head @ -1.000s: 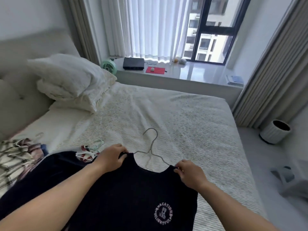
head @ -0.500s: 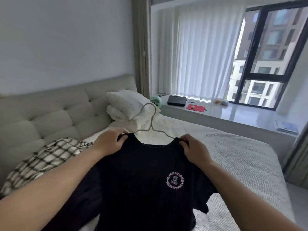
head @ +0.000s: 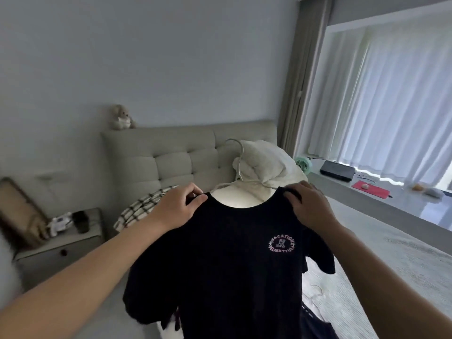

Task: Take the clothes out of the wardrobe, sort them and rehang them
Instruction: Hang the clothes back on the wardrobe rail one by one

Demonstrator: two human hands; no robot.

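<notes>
black T-shirt [head: 227,260] on wire hanger [head: 241,167], held up above the bed [head: 391,253] | left hand [head: 178,209] pinches one shoulder | right hand [head: 308,206] grips the other (logo facing camera)

Head-worn camera, facing forward — close above raised hands, bed [head: 391,241] beyond

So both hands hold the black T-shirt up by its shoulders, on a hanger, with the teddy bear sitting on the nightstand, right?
Not quite. The teddy bear sits on top of the headboard, not the nightstand; the head view shows it. The rest holds: left hand and right hand hold the black T-shirt up by its shoulders on a hanger.
</notes>
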